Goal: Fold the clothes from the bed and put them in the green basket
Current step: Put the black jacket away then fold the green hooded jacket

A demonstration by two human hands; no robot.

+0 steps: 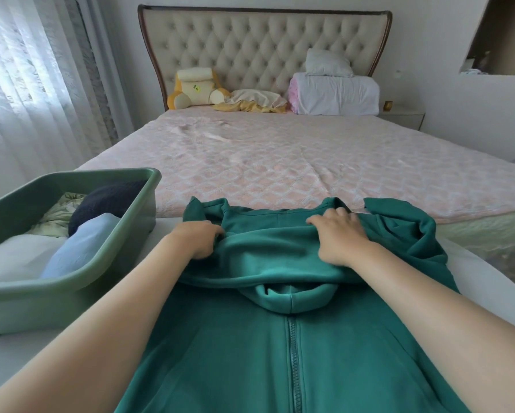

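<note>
While the hoodie (235, 338) lies zipper-up (green basket (71, 283) beside it), left hand (201, 238) and right hand (338, 236) grip its fabric.

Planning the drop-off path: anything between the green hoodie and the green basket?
Nothing visible. The left hand and right hand grip the hoodie; the basket sits just left of it, only bare white surface between. The basket already holds folded clothes, so it would likely go on top.

A home bedroom: a wide bed (280, 162) with tufted headboard (262, 46), pillows (327, 63), and curtained window (27, 70).
</note>
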